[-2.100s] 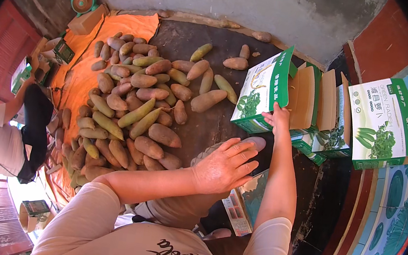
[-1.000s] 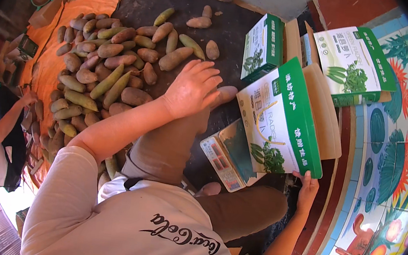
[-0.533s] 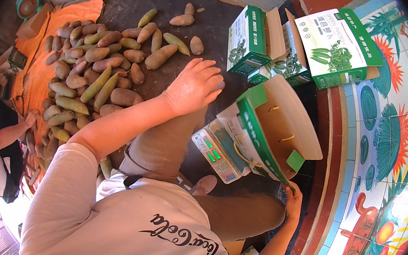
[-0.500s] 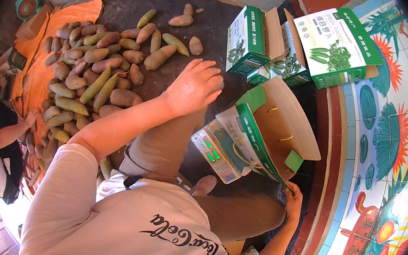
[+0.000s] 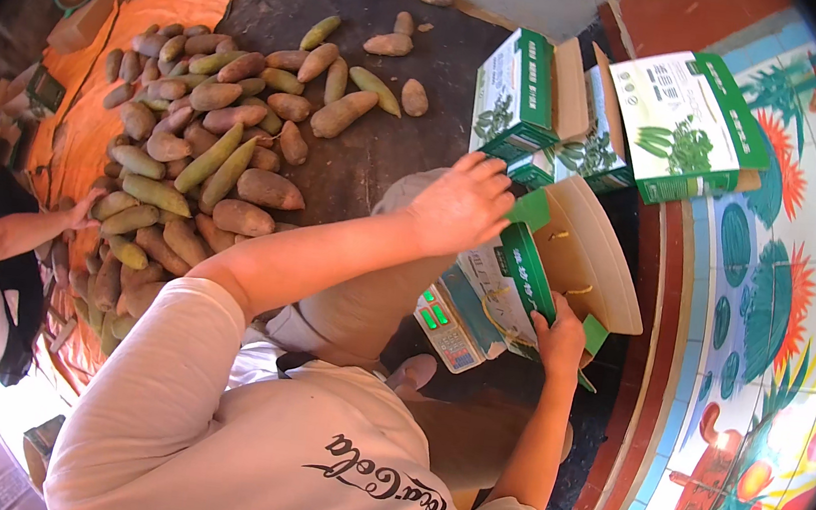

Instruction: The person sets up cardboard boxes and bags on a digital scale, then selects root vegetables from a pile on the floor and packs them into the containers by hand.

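An open green-and-white cardboard carton (image 5: 596,238) with yellow cord handles stands tilted on a digital scale (image 5: 451,333) with lit green displays. My right hand (image 5: 560,338) is closed on the carton's near wall, its thumb over the green edge. At the carton's far left corner, beside a green flap, my left hand (image 5: 462,206) reaches out with its fingers stretched and nothing visible in them. Whether its fingertips touch the flap I cannot tell. To the left lies a big heap of reddish-brown and green radishes (image 5: 243,218).
More green-and-white cartons (image 5: 519,96) stand beyond the scale, one a large white-fronted box (image 5: 679,125). A painted tile wall (image 5: 776,297) borders the right. At the left, another person's hand (image 5: 83,208) touches the heap near an orange sheet (image 5: 173,17).
My left hand has moved right, from above my knee to the carton's corner. My right hand has slid from the carton's near corner up along its wall edge.
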Motion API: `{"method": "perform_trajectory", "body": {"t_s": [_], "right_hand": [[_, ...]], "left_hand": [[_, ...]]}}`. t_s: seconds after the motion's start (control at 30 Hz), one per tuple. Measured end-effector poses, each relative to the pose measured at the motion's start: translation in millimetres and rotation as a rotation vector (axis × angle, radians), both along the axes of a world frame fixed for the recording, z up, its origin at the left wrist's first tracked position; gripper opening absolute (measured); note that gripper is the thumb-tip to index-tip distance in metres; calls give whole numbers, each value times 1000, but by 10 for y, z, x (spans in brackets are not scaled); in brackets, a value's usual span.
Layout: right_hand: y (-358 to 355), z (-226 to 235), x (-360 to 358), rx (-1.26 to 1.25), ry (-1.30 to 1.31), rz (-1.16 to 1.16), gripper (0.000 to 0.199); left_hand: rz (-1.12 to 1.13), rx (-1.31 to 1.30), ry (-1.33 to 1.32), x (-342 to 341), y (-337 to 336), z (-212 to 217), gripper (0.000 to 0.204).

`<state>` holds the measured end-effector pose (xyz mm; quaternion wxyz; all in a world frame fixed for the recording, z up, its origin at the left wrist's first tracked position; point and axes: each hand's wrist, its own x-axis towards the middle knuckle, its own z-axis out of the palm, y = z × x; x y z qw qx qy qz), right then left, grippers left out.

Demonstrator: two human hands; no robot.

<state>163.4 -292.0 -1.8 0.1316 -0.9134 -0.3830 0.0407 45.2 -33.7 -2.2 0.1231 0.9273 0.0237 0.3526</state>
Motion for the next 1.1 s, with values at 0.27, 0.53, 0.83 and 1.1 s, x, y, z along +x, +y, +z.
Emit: {"method": "perform_trajectory", "body": {"t_s": [0.27, 0.53, 0.83, 1.1], "right_hand": [[-150, -74, 189, -80, 69, 108, 15], [-240, 17, 68, -96, 184, 129, 16], [-211, 117, -81, -34, 286, 160, 20], [-188, 421, -80, 36, 225, 288, 36]], "left_hand": [[-95, -21, 8, 25, 12, 15, 29], [-68, -74, -98, 54, -5, -59, 22], [-60, -4, -8, 90, -103, -22, 32], [-49, 39, 16, 96, -269, 8, 35]]}}
